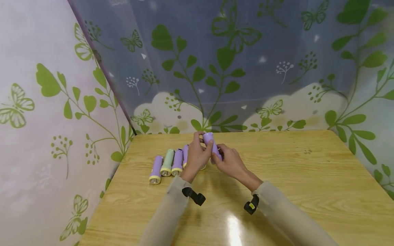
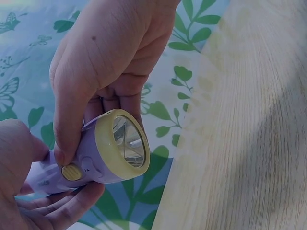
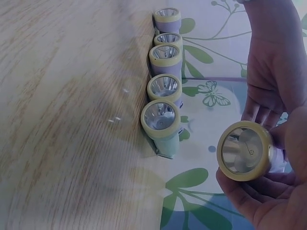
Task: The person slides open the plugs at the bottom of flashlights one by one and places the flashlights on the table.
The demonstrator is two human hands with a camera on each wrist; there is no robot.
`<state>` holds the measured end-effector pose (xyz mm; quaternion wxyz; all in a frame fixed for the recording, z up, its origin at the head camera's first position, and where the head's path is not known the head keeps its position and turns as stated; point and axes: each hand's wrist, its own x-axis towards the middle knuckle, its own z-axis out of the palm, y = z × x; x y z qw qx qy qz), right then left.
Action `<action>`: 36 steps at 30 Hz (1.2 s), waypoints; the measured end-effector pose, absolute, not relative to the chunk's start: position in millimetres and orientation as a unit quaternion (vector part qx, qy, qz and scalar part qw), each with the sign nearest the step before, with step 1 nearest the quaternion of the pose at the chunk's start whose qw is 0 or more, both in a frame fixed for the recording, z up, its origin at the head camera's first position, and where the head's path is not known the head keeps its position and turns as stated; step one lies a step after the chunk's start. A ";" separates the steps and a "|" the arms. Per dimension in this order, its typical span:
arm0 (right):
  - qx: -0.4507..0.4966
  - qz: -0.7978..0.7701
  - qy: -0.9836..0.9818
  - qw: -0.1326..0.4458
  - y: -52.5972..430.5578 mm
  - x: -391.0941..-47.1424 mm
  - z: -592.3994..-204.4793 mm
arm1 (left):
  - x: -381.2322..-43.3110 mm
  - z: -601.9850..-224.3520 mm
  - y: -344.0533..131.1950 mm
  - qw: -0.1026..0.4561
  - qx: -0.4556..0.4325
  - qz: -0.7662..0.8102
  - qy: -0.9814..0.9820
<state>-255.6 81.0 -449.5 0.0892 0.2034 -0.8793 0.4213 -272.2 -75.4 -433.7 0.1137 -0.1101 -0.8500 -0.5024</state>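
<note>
A purple flashlight (image 1: 212,145) with a pale yellow head is held between both hands, lifted above the table. My left hand (image 1: 198,155) grips it toward the tail end, fingers running along its underside in the left wrist view. Nearer the head, my right hand (image 1: 229,162) holds the body, its thumb at the yellow switch (image 2: 72,172). The clear lens (image 2: 129,143) faces back toward me. Left of the hands, several flashlights stand in a row, among them a purple one (image 1: 156,169) and a mint green one (image 1: 167,162); my left hand partly covers the row's right end.
The row's flashlights lie with lenses toward me; in the right wrist view a mint green flashlight (image 3: 167,146) ends the row. Beneath is a wooden table (image 1: 292,177). Patterned curtains with leaves and butterflies (image 1: 191,102) hang behind and at both sides.
</note>
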 end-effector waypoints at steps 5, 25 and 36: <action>0.204 0.420 -0.881 0.084 82.1 -255.7 -448.7 | -271.4 -433.8 -74.3 0.119 -0.115 -0.501 -0.849; 0.213 0.416 -0.880 0.083 75.6 -258.7 -450.0 | -273.5 -433.4 -80.7 0.113 -0.111 -0.495 -0.855; 0.217 0.402 -0.884 0.096 77.4 -261.5 -449.7 | -277.4 -432.8 -78.0 0.112 -0.110 -0.488 -0.858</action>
